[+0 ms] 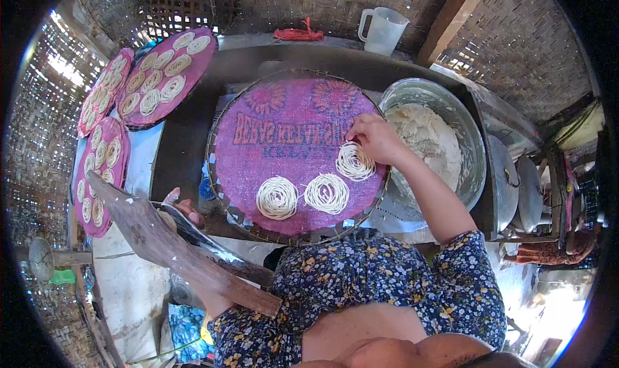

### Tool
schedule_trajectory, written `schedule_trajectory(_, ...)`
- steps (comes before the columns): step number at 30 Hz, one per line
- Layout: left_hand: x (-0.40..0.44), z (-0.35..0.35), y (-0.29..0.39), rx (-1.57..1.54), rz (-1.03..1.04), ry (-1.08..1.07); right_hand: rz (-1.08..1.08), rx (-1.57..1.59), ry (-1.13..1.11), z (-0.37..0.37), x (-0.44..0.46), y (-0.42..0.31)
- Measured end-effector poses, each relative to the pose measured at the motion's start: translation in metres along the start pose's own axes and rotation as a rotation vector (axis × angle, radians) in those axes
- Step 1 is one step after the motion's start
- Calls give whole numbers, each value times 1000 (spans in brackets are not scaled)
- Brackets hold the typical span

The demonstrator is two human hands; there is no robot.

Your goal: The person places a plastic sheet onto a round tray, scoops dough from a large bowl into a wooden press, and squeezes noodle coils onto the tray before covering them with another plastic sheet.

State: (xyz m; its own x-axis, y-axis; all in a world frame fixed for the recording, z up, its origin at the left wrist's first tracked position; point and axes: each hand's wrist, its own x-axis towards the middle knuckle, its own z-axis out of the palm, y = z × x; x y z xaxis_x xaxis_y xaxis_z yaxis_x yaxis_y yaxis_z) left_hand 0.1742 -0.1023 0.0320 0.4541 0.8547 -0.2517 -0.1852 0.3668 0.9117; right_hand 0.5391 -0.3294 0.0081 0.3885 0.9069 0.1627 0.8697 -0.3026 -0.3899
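Note:
My right hand (376,139) is closed in a pinch at the upper edge of a coil of dough strands (355,162), its fingertips on the strand. Two more coils, a middle one (327,194) and a left one (277,198), lie on the same round tray covered with purple printed cloth (258,168). Off the tray's lower left, my left hand (188,213) shows only in part, its fingers curled beside a dark shiny long object (213,247). A rough wooden beam (174,249) crosses over my left forearm and hides most of it.
A big metal basin (476,174) of pale dough (425,142) stands right of the tray. Purple trays of coils, one large (145,78) and one lower (119,145), lean at the left. Behind are a plastic jug (385,33) and red string (298,33). Metal lids (503,181) hang at right.

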Motion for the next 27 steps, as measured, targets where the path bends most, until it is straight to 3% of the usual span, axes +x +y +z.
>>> schedule_trajectory(2,-2,8,5,-35,-13,51,9,-8,-46,-4,0,-7)
schedule_trajectory(5,-2,11,5,-28,-8,77,14,245,-75,0,2,-2)
schedule_trajectory(7,2,11,7,-173,-121,122,32,212,4,0,0,1)
schedule_trajectory(11,-5,21,7,-218,-58,195,15,18,4,-4,-5,4)
schedule_trajectory(13,-9,39,18,-298,-103,276,13,147,17,-6,-6,5)
schedule_trajectory(17,9,80,-5,-32,399,272,85,528,137,-37,-4,-35)
schedule_trajectory(18,36,78,-35,-76,538,188,19,689,13,-44,-5,-50)
schedule_trajectory(20,35,93,-24,367,614,9,-118,1002,-246,-49,-10,-79)
schedule_trajectory(21,15,115,0,848,520,-85,-270,1040,-293,-43,-11,-90)
schedule_trajectory(22,15,132,0,908,606,-155,-143,1001,-527,-56,-12,-100)
schedule_trajectory(23,17,147,1,968,692,-224,-82,980,-591,-62,-15,-102)
schedule_trajectory(24,14,163,10,983,718,-357,-22,955,-654,-67,-18,-104)
schedule_trajectory(25,15,174,22,995,745,-488,-33,961,-553,-61,-24,-94)
schedule_trajectory(26,28,176,27,598,625,-747,-46,965,-453,-60,-29,-85)
schedule_trajectory(27,38,181,37,188,476,-867,21,1045,-490,-69,-33,-80)
